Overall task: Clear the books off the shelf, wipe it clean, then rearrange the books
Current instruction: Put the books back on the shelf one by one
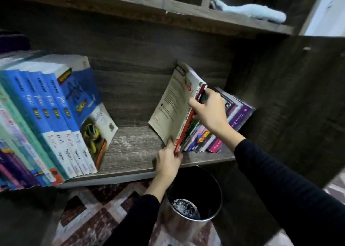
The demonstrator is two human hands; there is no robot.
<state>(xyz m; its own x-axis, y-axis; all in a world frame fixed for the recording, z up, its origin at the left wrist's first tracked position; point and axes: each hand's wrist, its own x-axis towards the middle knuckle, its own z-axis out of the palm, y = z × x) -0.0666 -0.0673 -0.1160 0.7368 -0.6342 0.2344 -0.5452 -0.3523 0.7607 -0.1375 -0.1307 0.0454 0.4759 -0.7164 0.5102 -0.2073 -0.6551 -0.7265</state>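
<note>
A cream-covered paperback book [173,107] with a red-and-white spine is seen tilted on the dark wood-grain shelf board [130,148], its lower corner resting there. Its upper spine is gripped by the right hand [211,111], thumb on the near side and fingers curled over the top, their tips hidden. Its lower corner is pinched by the left hand [169,160], fingers pressed together. Both arms are covered by black sleeves.

Just right of the cream book, a leaning row of thin purple and pink paperbacks [237,115] is partly covered by the right hand. Well left of it, a slanted row of thick blue-spined books [56,119] is cut off by the frame edge. Pale scuffs are visible on the board between. Above the book, a fluffy light blue cloth [250,12] lies on the upper shelf. Below it, a round black bin [194,193] stands on a patterned floor.
</note>
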